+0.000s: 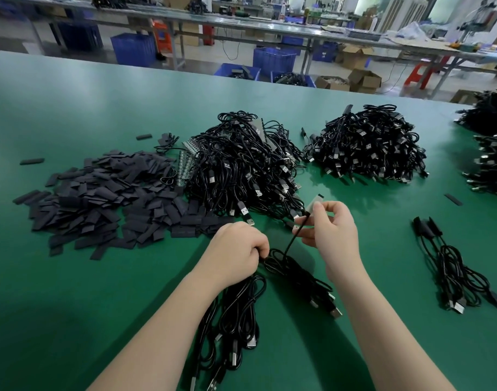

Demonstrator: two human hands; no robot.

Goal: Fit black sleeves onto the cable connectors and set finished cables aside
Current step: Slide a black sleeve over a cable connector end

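Between my two hands the cable (pixel 293 238) runs taut, right grip (pixel 330 231) pinching its connector end, left grip (pixel 238 249) fisted round the bundle (pixel 233 309); next, I reckon, a sleeve from the pile (pixel 100 198) left of my grip.

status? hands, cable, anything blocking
Left hand grips cable bundle. Right hand pinches one cable end, no sleeve on yet. Sleeve pile unobstructed.

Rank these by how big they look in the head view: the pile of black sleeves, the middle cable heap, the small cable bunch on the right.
1. and 2. pile of black sleeves and middle cable heap: too alike to rank.
3. small cable bunch on the right: clearly smallest.
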